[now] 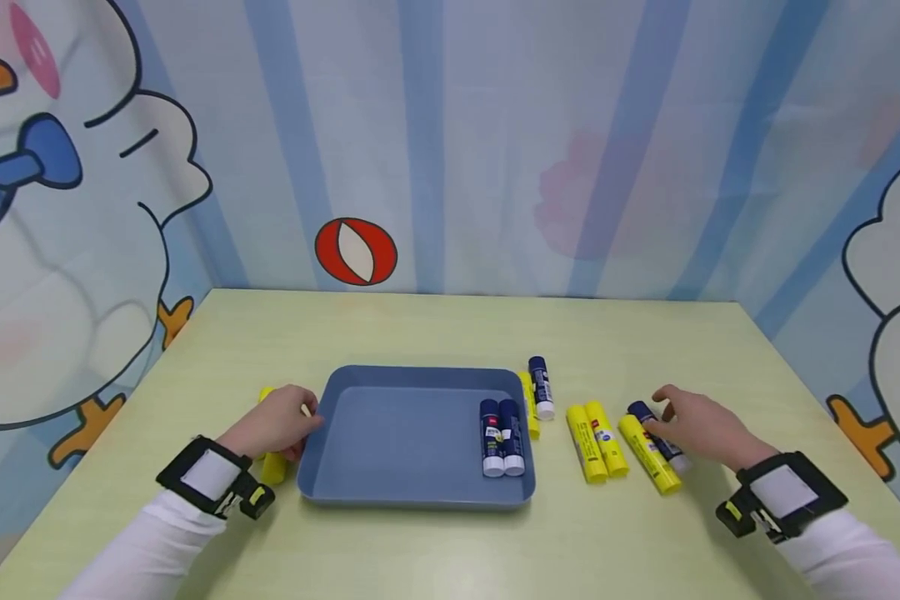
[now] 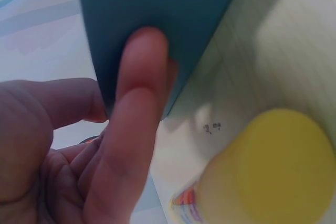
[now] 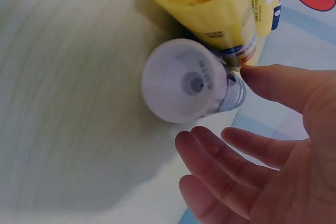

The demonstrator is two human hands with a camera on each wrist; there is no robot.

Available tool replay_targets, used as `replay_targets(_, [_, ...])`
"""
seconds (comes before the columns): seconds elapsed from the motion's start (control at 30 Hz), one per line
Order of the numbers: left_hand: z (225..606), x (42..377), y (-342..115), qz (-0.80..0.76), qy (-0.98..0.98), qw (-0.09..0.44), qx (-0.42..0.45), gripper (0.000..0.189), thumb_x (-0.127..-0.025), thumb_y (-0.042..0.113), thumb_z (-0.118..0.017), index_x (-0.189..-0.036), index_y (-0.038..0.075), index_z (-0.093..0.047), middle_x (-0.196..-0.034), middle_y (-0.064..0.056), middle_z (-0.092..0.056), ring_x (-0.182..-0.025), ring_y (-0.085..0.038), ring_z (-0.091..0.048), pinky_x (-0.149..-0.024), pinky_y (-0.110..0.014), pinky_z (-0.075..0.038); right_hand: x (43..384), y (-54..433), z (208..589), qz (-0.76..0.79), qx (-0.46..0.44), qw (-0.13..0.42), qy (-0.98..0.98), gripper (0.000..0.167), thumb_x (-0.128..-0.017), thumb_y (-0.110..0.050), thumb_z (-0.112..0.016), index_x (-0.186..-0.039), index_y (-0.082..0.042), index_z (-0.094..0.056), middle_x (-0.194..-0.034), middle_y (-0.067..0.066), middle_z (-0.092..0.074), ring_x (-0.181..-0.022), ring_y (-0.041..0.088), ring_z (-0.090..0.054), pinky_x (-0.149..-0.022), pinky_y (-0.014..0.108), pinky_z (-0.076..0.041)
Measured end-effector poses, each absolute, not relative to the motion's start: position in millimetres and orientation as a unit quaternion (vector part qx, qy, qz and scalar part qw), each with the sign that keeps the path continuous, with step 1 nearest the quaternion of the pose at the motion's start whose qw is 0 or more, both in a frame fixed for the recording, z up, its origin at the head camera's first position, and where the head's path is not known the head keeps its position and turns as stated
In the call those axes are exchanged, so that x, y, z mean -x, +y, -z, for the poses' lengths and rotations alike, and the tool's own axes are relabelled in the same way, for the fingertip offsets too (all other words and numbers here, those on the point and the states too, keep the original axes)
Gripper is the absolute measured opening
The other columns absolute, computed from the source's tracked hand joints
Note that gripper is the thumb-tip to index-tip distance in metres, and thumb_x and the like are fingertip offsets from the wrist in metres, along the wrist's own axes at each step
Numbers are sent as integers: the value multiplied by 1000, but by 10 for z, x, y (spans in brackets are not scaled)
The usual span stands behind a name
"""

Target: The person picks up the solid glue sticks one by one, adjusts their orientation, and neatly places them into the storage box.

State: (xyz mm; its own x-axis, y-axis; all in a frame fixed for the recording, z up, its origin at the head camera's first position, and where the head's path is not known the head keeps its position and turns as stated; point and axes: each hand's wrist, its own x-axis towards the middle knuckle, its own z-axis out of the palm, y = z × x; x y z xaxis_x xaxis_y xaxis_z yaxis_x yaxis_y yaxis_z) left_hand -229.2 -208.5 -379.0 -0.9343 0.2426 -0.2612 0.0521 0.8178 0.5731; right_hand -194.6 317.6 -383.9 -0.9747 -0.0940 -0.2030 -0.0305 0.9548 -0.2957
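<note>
At the left side of a blue-grey tray (image 1: 397,433), my left hand (image 1: 281,421) pinches the edge. In the left wrist view, its index fingertip presses the tray's outer wall (image 2: 194,19), with the thumb at the rim. A yellow glue stick (image 1: 273,468) lies beside that hand, partly hidden by it. My right hand (image 1: 701,429) reaches over a dark blue glue stick (image 1: 669,450) lying alongside a yellow glue stick (image 1: 649,455). Its thumb is close to the blue stick and its fingers are spread around the white end (image 3: 176,85); contact is unclear.
Two blue glue sticks (image 1: 501,437) lie side by side in the tray's right end. Just outside it are a blue stick (image 1: 541,387) and a partly hidden yellow one (image 1: 529,404). Two yellow sticks (image 1: 596,440) lie farther right. A printed backdrop (image 1: 480,150) stands behind the table.
</note>
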Motion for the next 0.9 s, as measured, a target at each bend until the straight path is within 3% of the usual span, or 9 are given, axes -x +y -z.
replay_targets(0.23, [3788, 2314, -2071, -294, 939, 164, -73, 11, -95, 9, -59, -93, -2, -57, -59, -8, -59, -46, -18, -59, -48, -29, -52, 1934, 3212, 3916, 160, 24, 117, 980, 54, -89, -31, -69, -119, 11, -51, -90, 15, -61, -74, 24, -58, -62, 39, -51])
replay_targets(0.47, [3802, 2316, -2081, -293, 939, 165, -70, 11, -95, 9, -59, -91, -1, -57, -60, -8, -59, -46, -18, -59, -48, -28, -52, 1932, 3168, 3955, 153, 23, 107, 982, 46, -86, -30, -70, -108, 8, -57, -91, 16, -63, -70, 20, -57, -57, 33, -51])
replay_targets(0.9, [3782, 2308, -2071, -298, 938, 167, -68, 11, -95, 9, -59, -94, -2, -57, -62, -8, -59, -47, -19, -59, -48, -29, -52, 1935, 3180, 3944, 140, 26, 98, 985, 39, -87, -28, -70, -100, 7, -59, -86, 13, -62, -68, 20, -54, -60, 36, -49])
